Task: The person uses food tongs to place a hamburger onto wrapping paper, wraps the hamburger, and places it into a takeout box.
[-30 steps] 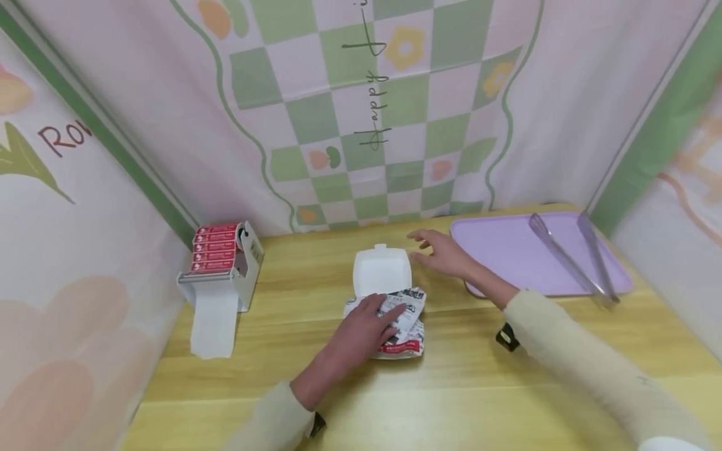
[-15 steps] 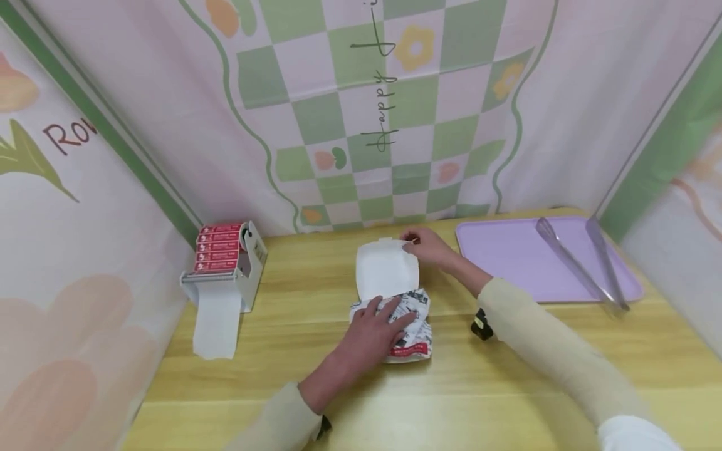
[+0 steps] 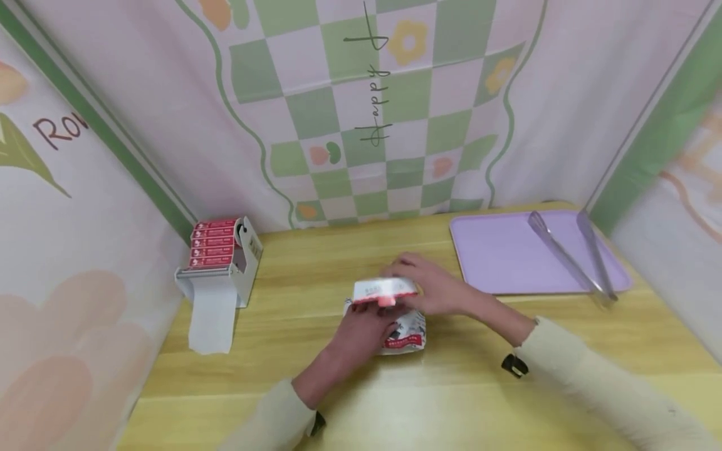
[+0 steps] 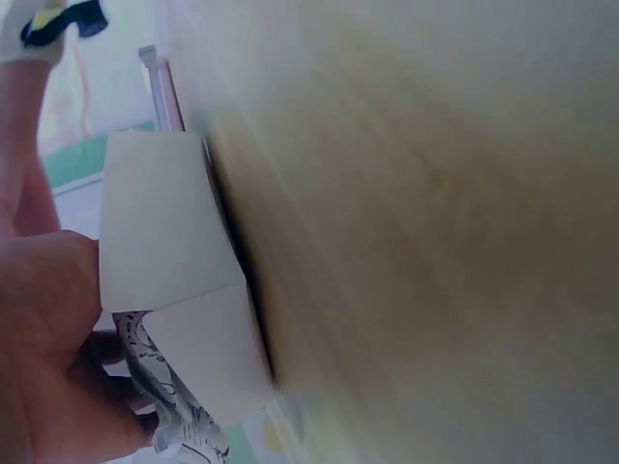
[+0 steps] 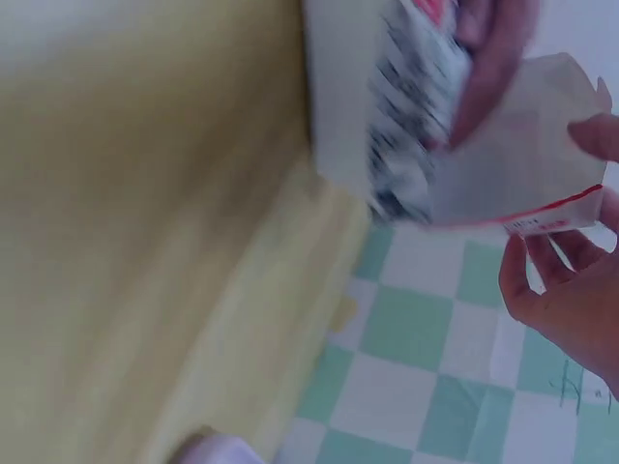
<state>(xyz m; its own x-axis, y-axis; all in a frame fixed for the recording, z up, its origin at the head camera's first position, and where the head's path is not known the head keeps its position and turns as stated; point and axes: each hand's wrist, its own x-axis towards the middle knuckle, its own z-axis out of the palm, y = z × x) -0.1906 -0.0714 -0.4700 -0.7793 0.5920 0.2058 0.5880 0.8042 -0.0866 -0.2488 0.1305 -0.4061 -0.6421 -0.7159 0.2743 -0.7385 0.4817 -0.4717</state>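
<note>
A white paper burger box point(image 4: 164, 222) stands on the wooden table point(image 3: 451, 401), holding something wrapped in black-and-white printed paper point(image 3: 414, 322) with a red band. On that paper rests my left hand point(image 3: 358, 335), its fingertips hidden under the lid point(image 3: 373, 288). The lid is tipped partway over the box from its far side, its red-edged tab toward me. My right hand point(image 3: 434, 288) pinches the lid at its right side. In the right wrist view, that hand's thumb lies inside the lid and its fingers outside.
Left on the table is a label dispenser point(image 3: 247, 272) with a roll of red labels point(image 3: 213, 241) and a blank strip hanging from it. A purple tray point(image 3: 491, 250) with metal tongs point(image 3: 568, 260) lies at the back right. Printed cloth point(image 3: 361, 113) walls surround the table.
My right hand has come in from beside the raised lid, taken hold of it and tipped it toward me over my left fingers. The left hand has stayed on the wrapped paper.
</note>
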